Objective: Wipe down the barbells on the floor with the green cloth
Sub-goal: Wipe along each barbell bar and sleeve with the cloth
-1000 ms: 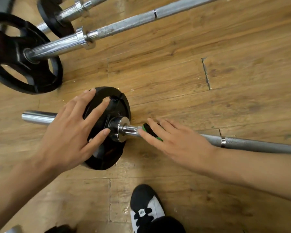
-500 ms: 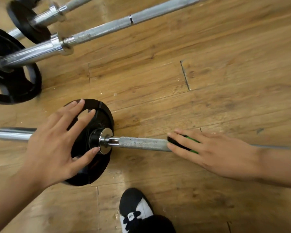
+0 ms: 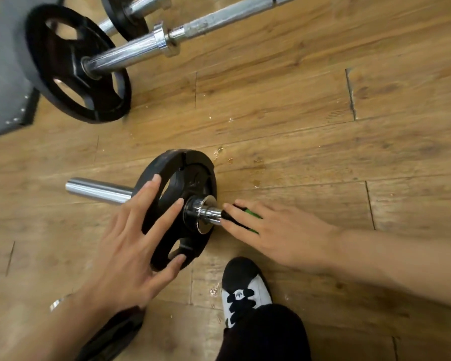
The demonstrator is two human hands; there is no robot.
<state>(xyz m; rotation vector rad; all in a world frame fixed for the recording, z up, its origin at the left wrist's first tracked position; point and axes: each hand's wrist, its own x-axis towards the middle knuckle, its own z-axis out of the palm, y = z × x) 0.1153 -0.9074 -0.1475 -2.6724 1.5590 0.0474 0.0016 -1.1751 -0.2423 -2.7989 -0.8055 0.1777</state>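
Observation:
The nearest barbell lies across the wooden floor, its chrome sleeve (image 3: 97, 190) sticking out left of a small black plate (image 3: 190, 165). My left hand (image 3: 130, 246) rests spread on the face of that plate, fingers straight. My right hand (image 3: 279, 230) lies along the shaft just right of the chrome collar (image 3: 206, 213), its fingers straddling the bar. It holds the green and black cloth (image 3: 250, 213) around the bar, and the cloth shows between the fingers. Hand and forearm hide the rest of the shaft.
A second barbell (image 3: 219, 19) with a large black plate (image 3: 63, 66) lies at the top left, with a third barbell (image 3: 141, 6) behind it. A grey mat (image 3: 0, 74) fills the upper left corner. My shoe (image 3: 245, 290) stands just below the bar. Another dark plate (image 3: 110, 337) sits at the bottom left.
My right hand slid the cloth right along the shaft, then back left up to the collar. My left hand stayed on the plate.

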